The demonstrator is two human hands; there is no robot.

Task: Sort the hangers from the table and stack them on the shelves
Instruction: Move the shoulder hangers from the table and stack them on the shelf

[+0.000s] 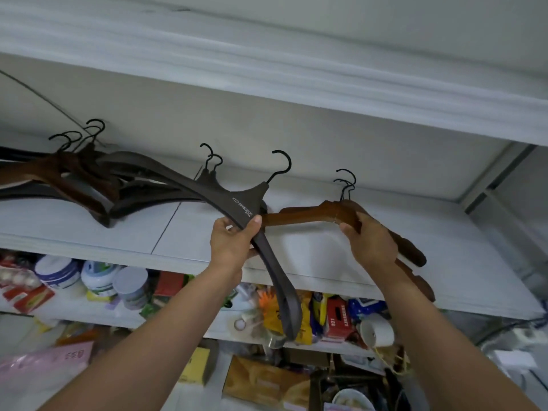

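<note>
Dark grey hanger (243,203) over white shelf (178,232): long axis runs up-left to down-right, hook pointing up & away. Its near arm hangs past the shelf edge, below the L hand (234,241). L thumb & fingers are wrapped round it just under the neck. R hand (370,241) fingers are curled over the brown hangers (308,216), which lie crosswise on the shelf w/ hooks up and left tip by the L thumb.

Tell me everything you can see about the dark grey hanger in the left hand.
The dark grey hanger looks like matte plastic, with a broad curved body, a black hook and small white lettering near the neck. It is tilted: one arm reaches back over the white shelf toward the stacked hangers, the other hangs down past the shelf's front edge. The left hand grips it just below the neck.
</note>
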